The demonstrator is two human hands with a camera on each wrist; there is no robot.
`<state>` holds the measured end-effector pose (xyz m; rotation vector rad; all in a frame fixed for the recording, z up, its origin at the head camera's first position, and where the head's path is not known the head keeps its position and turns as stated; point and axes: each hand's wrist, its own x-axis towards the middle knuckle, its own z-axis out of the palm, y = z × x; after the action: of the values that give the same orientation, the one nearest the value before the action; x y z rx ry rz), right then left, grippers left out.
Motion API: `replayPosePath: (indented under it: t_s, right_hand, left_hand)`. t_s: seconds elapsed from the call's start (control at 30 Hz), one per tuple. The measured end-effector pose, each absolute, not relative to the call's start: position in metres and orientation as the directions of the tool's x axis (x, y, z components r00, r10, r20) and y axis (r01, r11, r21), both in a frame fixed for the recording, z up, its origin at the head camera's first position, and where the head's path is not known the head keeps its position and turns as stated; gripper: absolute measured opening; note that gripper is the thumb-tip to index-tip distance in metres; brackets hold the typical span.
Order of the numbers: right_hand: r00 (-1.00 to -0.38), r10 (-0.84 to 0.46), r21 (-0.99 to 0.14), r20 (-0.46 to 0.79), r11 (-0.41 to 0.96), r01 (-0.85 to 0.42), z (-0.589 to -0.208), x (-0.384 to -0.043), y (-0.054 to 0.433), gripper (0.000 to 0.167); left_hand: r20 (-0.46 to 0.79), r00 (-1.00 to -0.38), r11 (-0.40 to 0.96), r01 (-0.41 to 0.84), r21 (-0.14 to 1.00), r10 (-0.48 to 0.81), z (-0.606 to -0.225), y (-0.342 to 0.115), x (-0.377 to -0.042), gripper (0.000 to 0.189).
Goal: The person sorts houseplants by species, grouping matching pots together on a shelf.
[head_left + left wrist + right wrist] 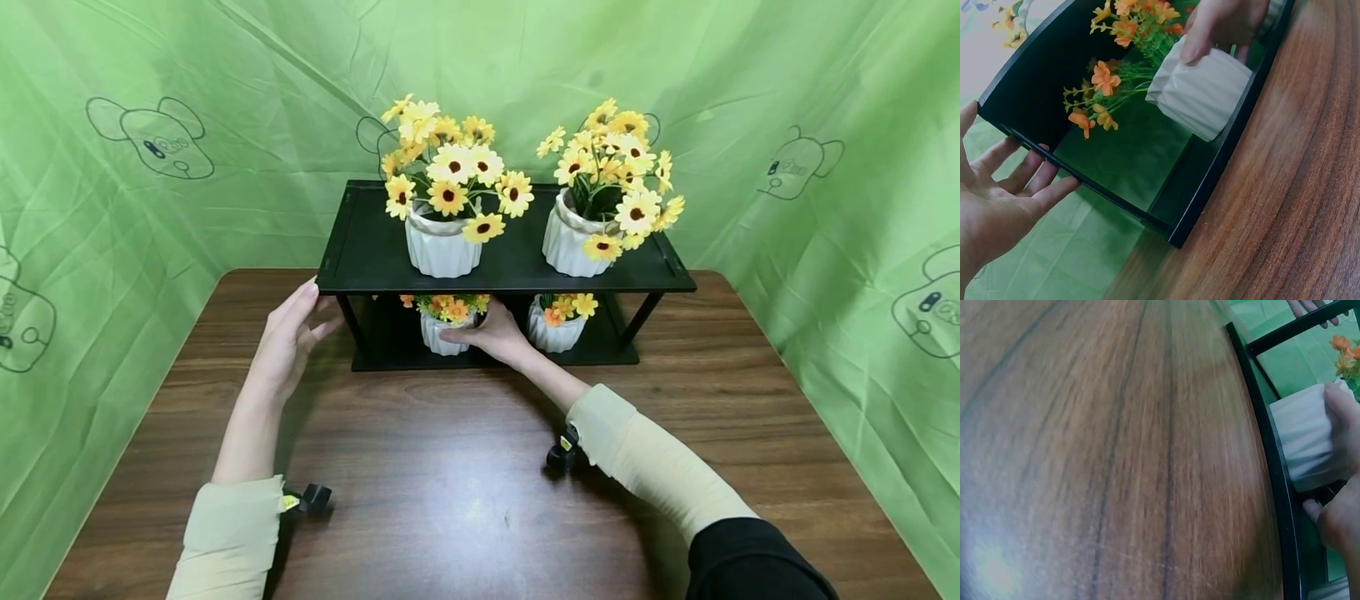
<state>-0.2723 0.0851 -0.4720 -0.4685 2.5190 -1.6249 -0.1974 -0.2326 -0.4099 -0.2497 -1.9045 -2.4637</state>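
A black two-tier shelf [510, 250] stands on the wooden table. On its lower tier, my right hand [491, 333] grips a white ribbed flower pot [444, 336] with small orange and yellow flowers. The thumb lies across the front of the pot; other fingers are partly hidden behind it. In the left wrist view this pot [1200, 90] stands close to the lower tier's front edge. My left hand [288, 342] holds the shelf's left end at the upper front corner, its fingertips [1066, 186] around the side post.
Two white pots with yellow daisies, the left one [444, 246] and the right one [577, 242], stand on the upper tier. Another orange-flowered pot [555, 329] sits right of my right hand, below. A green cloth [262, 100] encloses the table [420, 467] behind and at both sides.
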Motion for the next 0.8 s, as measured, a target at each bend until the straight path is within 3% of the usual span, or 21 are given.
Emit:
replayPosePath:
  t_s: [0.8]
  right_hand:
    - [-0.939, -0.341, -0.936, 0.045, 0.315, -0.159, -0.4763, -0.2753, 0.0871, 0.079]
  left_hand:
    - [0.138, -0.989, -0.301, 0.115, 0.947, 0.058, -0.4086, -0.2302, -0.1968, 0.038]
